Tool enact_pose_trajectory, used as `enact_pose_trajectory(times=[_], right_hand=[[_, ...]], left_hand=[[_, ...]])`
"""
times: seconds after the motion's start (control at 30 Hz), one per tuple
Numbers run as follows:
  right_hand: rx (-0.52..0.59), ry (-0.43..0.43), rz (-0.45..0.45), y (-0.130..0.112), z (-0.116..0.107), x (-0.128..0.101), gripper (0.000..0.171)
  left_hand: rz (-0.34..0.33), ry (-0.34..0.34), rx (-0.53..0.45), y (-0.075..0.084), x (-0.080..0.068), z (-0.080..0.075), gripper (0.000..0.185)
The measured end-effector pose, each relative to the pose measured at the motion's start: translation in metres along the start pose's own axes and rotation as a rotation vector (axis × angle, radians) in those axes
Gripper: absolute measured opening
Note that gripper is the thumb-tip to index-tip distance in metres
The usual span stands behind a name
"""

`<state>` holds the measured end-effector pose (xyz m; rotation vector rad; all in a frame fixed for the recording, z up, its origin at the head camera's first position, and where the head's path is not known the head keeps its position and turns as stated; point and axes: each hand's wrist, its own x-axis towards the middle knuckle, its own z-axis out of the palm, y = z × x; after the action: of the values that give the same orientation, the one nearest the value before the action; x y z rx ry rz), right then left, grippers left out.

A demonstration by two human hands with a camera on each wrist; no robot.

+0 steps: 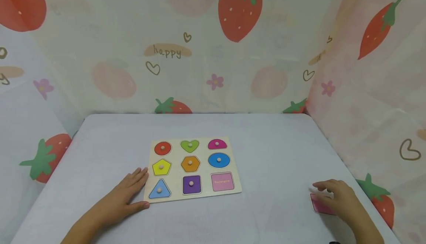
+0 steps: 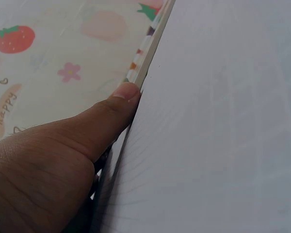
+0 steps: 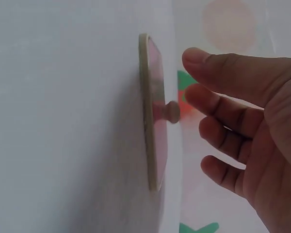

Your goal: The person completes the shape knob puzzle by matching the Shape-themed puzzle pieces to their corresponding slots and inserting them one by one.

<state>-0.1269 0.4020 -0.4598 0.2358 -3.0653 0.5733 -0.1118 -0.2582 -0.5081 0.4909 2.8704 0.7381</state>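
A wooden shape puzzle board (image 1: 178,179) lies on the table, with knobbed pieces in most of its recesses. Its lower right recess (image 1: 223,182) is bare and shows pink with printed lettering. My left hand (image 1: 124,196) rests flat at the board's left edge, fingers and thumb touching it. In the left wrist view the thumb (image 2: 116,109) lies against the board's side. The pink rectangle piece (image 3: 157,136) lies flat on the table at the right, knob up. Just above it hovers my right hand (image 1: 342,201), fingers loosely bent and apart from the knob (image 3: 172,112).
A white cloth covers the table (image 1: 273,144). Strawberry-printed curtains (image 1: 206,59) hang behind the table and along both sides. A small dark object (image 1: 334,242) shows at the bottom edge of the head view, near the right forearm.
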Motion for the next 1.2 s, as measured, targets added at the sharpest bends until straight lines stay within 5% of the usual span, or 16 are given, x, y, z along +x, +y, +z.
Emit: enact_pose_trajectory(times=[0.47,0.73,1.2], right_hand=[[-0.048,-0.13,0.04,0.015,0.005,0.0,0.024],[-0.019,-0.243,0.177,0.02,-0.002,-0.002,0.031],[-0.038,-0.071,0.032,0.006,-0.001,-0.002,0.011]], left_hand=[[0.01,0.013,-0.008,-0.002,-0.001,0.0,0.102],[0.009,0.01,-0.003,-0.001,-0.001,0.001,0.102],[-0.029,-0.008,-0.018,0.002,0.0,-0.001,0.102]])
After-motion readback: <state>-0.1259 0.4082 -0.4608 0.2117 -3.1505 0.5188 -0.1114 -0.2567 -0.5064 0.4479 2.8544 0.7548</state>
